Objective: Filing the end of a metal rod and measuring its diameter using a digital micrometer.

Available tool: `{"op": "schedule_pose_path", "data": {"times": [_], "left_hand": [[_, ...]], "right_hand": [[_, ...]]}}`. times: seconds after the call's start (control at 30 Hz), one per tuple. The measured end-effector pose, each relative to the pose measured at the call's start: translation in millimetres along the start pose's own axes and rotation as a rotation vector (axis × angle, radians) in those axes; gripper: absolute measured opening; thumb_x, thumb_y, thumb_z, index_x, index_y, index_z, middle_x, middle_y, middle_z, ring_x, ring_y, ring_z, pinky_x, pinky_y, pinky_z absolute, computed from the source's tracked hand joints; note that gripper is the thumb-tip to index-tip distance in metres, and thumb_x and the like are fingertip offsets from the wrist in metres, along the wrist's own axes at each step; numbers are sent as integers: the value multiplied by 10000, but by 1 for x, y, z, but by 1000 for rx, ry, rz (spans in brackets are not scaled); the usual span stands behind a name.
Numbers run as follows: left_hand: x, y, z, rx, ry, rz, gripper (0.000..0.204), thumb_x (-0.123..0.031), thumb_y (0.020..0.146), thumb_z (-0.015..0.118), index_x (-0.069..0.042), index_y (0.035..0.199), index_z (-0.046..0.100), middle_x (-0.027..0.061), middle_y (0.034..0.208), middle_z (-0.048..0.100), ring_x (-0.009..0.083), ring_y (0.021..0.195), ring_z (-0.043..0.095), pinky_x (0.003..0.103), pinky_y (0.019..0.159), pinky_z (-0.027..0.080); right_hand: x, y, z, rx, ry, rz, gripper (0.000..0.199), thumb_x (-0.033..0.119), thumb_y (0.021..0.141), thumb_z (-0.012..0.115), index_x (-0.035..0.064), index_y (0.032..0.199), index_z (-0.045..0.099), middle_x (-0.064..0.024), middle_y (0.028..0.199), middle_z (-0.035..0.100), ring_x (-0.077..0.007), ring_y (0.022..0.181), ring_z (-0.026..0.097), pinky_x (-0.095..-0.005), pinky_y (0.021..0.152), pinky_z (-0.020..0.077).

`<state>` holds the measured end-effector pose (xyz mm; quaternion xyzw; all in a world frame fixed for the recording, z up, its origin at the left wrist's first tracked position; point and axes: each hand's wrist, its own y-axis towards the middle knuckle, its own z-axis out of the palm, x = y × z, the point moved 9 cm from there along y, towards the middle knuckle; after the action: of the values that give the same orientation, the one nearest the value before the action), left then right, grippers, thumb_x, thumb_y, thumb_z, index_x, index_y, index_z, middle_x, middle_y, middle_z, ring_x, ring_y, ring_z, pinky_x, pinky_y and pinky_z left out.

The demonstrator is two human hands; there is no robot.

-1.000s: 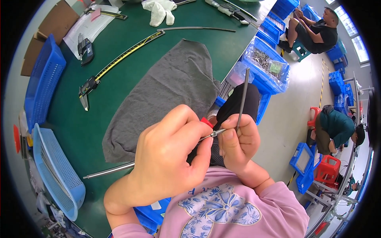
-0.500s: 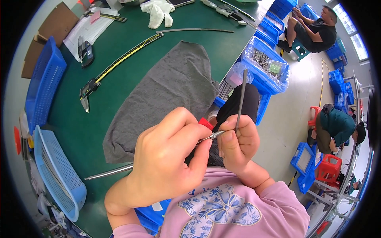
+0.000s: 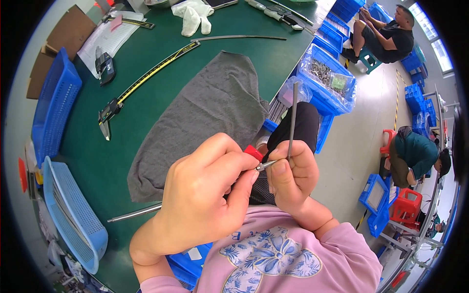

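Observation:
My left hand (image 3: pixel 205 188) is closed in a pinch round a slim metal rod with a pointed tip (image 3: pixel 265 165). A straight silver shaft (image 3: pixel 134 213) emerges beyond my left wrist; my hand hides whether it belongs to the same rod. In my right hand (image 3: pixel 294 171) is a thin, dark, flat file (image 3: pixel 293 117), gripped near its lower end and pointing upward. The right thumb and forefinger meet at the rod's point, close against the file. Under and beyond the hands, a grey cloth (image 3: pixel 205 102) lies spread on the green table (image 3: pixel 141 97).
Calipers (image 3: pixel 110 110), a second thin file (image 3: pixel 239 37) and a white glove (image 3: pixel 193 15) lie on the table. Blue baskets (image 3: pixel 73 215) line the left edge. At right stand blue bins (image 3: pixel 325 78) of metal parts; two people (image 3: pixel 391 41) sit farther off.
The file in my right hand has tilted slightly left and stands more upright. My left fingers have shifted a little on the rod near its tip.

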<state>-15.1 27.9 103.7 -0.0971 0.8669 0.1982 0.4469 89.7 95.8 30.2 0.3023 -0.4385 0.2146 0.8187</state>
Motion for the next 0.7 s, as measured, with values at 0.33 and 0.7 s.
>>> {"op": "schedule_pose_path", "data": {"times": [0.33, 0.7], "left_hand": [[2, 3, 5, 68, 29, -1, 98, 18, 726, 644, -10, 817, 619, 74, 731, 548, 229, 502, 547, 320, 448, 422], [2, 3, 7, 101, 35, -6, 92, 16, 743, 632, -11, 830, 620, 80, 738, 549, 239, 524, 554, 327, 460, 427]], "right_hand": [[-2, 2, -3, -33, -42, 23, 129, 14, 905, 506, -62, 1008, 489, -74, 861, 599, -57, 710, 516, -180, 638, 415], [-3, 1, -4, -65, -59, 47, 105, 17, 899, 523, -52, 978, 510, -43, 820, 590, -43, 674, 489, -172, 615, 398]]}}
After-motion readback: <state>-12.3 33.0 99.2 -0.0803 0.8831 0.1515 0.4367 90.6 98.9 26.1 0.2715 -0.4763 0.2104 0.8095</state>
